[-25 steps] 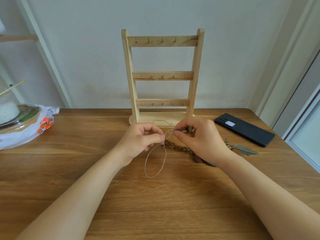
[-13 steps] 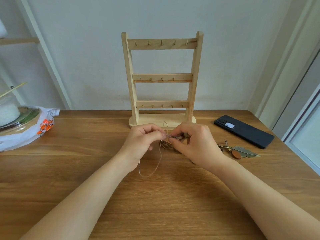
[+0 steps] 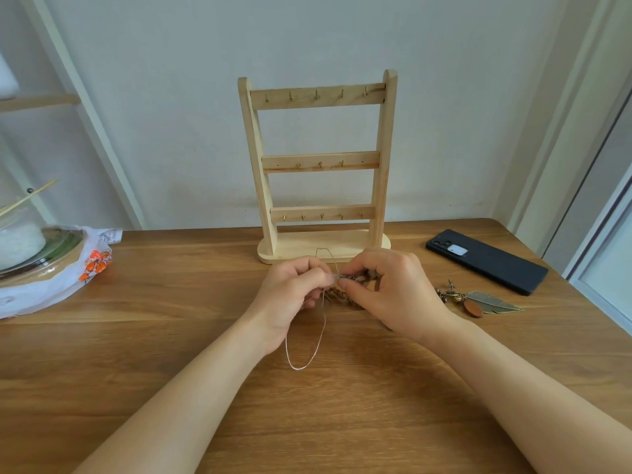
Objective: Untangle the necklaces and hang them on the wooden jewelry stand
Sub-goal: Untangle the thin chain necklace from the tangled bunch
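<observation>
- Left hand [image 3: 290, 295]: thumb and forefinger are curled and pinch the thin necklace [image 3: 298, 368] at the tangle. The other fingers are folded under.
- Right hand [image 3: 390, 292]: thumb and forefinger pinch the braided necklace [image 3: 342, 297] at the same knot. The fingertips of both hands nearly touch.
- Thin necklace: a loop hangs below the left hand to the table [image 3: 307, 422]. It is narrower than the broad oval seen one second ago. A short kinked section rises above the fingers, where a wider arc stood before.
- Braided necklace: it runs from the knot under the right hand. Its feather pendants [image 3: 478, 304] lie on the table to the right, now clear of the wrist that partly covered them earlier.
- Wooden jewelry stand [image 3: 319, 164]: upright at the far table edge, just behind the hands. Neither necklace is on it yet.
- Hands: both have drawn closer together since the earlier frame.
- Phone [image 3: 485, 261] and plastic bag [image 3: 68, 282]: positions unchanged.
</observation>
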